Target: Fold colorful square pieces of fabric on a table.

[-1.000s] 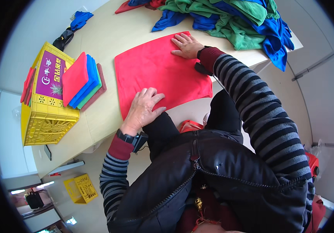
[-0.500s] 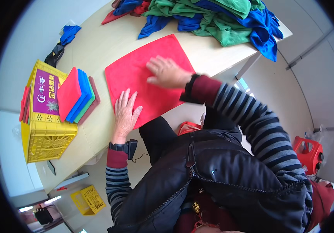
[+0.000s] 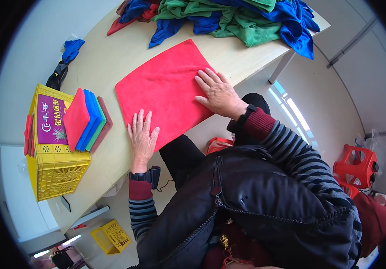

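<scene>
Premises: indoor, apparently a textile workroom; exact classification cannot be confirmed. Evidence: a long pale surface (image 3: 95, 56) bearing a loose heap of blue, green and red cloths (image 3: 249, 29), one red cloth (image 3: 157, 85) spread out, and a neat multicoloured folded stack (image 3: 78, 119) beside a yellow plastic crate (image 3: 63, 177). A second yellow crate (image 3: 120, 233) rests on the glossy light floor (image 3: 325, 103). Red plastic stool (image 3: 347, 169) noted near pale wall panels (image 3: 374, 83).
</scene>
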Demonstrator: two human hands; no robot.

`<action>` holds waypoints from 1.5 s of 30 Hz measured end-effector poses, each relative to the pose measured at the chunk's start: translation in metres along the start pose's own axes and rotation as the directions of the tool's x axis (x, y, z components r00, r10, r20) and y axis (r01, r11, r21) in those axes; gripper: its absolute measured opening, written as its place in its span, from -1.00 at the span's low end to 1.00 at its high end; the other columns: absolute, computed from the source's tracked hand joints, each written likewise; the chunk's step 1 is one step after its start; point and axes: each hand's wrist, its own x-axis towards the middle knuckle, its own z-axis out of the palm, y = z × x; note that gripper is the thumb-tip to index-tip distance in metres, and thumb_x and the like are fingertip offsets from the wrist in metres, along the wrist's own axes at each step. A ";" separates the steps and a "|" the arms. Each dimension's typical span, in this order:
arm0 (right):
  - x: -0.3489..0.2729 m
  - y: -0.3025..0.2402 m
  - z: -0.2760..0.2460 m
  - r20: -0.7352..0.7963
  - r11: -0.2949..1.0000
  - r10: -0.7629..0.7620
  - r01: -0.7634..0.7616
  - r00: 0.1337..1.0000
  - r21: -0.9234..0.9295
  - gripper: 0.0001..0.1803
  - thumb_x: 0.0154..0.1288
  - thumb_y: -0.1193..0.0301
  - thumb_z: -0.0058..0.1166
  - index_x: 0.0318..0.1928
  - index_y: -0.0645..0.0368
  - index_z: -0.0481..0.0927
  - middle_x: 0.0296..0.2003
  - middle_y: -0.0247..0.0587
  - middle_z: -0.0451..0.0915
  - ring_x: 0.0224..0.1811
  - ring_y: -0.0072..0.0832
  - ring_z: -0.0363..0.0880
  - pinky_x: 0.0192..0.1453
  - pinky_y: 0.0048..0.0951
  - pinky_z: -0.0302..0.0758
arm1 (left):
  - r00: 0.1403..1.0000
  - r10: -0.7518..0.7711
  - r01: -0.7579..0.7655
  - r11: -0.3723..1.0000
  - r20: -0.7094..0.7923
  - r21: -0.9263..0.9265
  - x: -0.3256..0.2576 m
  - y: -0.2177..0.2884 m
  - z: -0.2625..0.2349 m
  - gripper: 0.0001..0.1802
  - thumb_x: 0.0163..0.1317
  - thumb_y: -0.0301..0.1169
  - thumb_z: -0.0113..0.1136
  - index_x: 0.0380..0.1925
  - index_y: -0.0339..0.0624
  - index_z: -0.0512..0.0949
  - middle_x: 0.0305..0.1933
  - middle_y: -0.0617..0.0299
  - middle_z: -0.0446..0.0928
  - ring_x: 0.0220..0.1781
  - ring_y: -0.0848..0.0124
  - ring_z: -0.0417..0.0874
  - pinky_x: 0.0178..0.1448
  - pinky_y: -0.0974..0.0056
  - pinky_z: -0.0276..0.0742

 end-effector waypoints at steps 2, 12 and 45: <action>-0.003 0.003 -0.005 0.038 0.998 0.066 -0.066 0.997 -0.016 -0.21 0.47 -0.10 -0.12 0.49 0.18 0.22 0.50 -0.08 0.17 0.59 -0.10 0.02 0.62 -0.01 -0.08 | 1.000 0.002 -0.002 1.000 0.002 0.012 0.001 0.000 0.000 -0.32 0.46 0.07 -0.06 0.49 0.08 0.23 0.62 0.13 0.05 0.64 0.05 -0.02 0.63 -0.21 -0.21; 0.027 -0.033 0.014 0.024 0.998 -0.008 0.007 1.000 0.065 -0.20 0.47 -0.10 -0.12 0.50 0.18 0.20 0.51 -0.04 0.15 0.60 -0.08 -0.01 0.62 0.02 -0.08 | 0.999 -0.046 0.046 0.999 -0.013 -0.002 0.006 -0.002 0.001 -0.34 0.49 0.01 -0.09 0.50 0.02 0.20 0.61 0.07 0.04 0.64 0.05 -0.03 0.62 -0.13 -0.17; 0.132 -0.018 0.018 0.369 0.990 -0.144 0.129 0.918 0.065 -0.14 0.45 -0.20 -0.21 0.56 0.04 0.07 0.58 -0.12 -0.01 0.64 -0.07 -0.18 0.63 0.06 -0.13 | 0.994 -0.107 0.104 0.991 0.021 0.082 0.117 -0.049 0.017 -0.28 0.49 0.10 -0.15 0.53 0.05 0.12 0.62 0.01 0.01 0.66 0.07 -0.08 0.62 -0.17 -0.21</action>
